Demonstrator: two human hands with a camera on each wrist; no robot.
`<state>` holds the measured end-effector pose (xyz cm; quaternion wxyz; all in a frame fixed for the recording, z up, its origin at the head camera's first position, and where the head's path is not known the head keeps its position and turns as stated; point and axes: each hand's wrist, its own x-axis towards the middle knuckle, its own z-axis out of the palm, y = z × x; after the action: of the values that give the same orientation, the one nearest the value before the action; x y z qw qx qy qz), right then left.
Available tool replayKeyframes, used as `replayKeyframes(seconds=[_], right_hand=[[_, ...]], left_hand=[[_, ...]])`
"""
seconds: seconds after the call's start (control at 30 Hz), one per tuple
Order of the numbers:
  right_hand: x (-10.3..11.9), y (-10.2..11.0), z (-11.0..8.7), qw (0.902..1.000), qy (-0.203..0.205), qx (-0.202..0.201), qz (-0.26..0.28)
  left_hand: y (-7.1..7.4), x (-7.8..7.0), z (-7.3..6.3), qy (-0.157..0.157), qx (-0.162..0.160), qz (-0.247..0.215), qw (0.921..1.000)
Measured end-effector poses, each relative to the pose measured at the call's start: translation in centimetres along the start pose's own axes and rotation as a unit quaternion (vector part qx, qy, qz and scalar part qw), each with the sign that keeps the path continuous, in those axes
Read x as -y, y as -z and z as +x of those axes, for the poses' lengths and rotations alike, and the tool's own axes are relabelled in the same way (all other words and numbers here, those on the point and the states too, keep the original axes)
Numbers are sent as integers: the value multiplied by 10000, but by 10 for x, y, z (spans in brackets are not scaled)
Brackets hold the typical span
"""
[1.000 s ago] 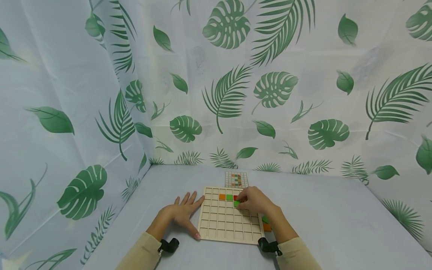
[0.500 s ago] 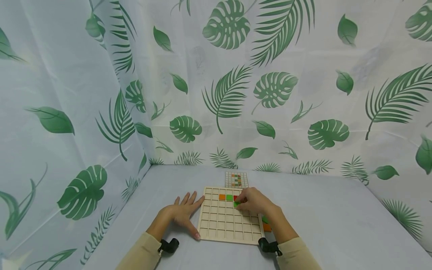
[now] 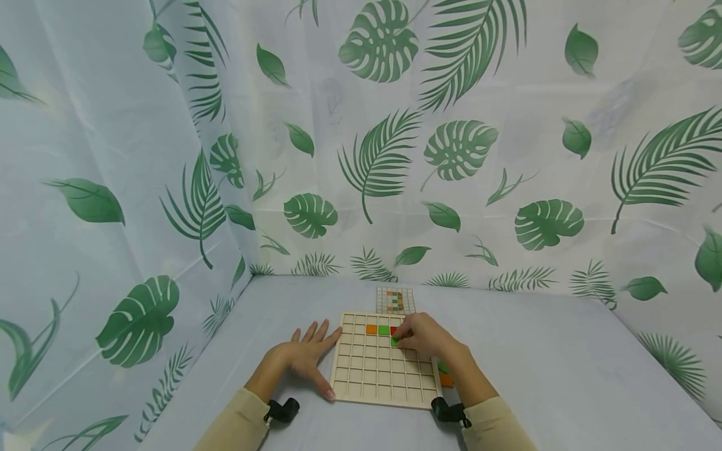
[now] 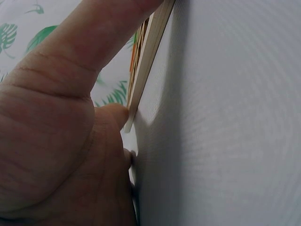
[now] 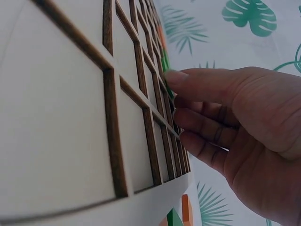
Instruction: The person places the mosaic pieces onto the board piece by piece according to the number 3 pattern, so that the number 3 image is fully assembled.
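A wooden grid board (image 3: 366,369) lies flat on the table, seen edge-on in the left wrist view. Its upper rows hold an orange tile (image 3: 371,329), a green tile (image 3: 383,330) and a red tile (image 3: 393,330), which is partly covered. Just below the red one, my right hand (image 3: 427,336) pinches a second green tile (image 3: 394,342) at a cell, its fingertips hiding part of it. My left hand (image 3: 307,356) is spread at the board's left side, thumb and index finger touching the edge. In the right wrist view, the thumb and curled fingers meet the board's surface.
A small pattern card (image 3: 382,305) with coloured squares lies behind the board. Loose green (image 3: 442,368) and orange tiles (image 3: 446,379) sit by the board's right edge, partly behind the right forearm. A leaf-printed cloth (image 3: 383,175) hangs behind the table.
The right fingertips have shifted very slightly over the green tile, covering a little more of it. The left hand and the board stay where they were.
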<state>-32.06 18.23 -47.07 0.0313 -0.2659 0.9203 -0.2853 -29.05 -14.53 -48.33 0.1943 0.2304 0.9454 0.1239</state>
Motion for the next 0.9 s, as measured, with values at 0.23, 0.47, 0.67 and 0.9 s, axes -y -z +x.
replayKeyframes(seconds=[0.23, 0.47, 0.67, 0.9], right_hand=[[-1, 5, -2, 9990, -293, -125, 318], [-8, 13, -5, 9975, -526, -450, 125], [-21, 27, -15, 9965, -447, -690, 130], [-36, 38, -26, 9955, -496, -776, 210]], left_hand=[[2, -1, -2, -98, 50, -15, 9999], [-1, 2, 2, -127, -29, -93, 9999], [-2, 4, 4, -148, -42, -73, 9999], [3, -1, -2, -76, 23, -76, 9999]])
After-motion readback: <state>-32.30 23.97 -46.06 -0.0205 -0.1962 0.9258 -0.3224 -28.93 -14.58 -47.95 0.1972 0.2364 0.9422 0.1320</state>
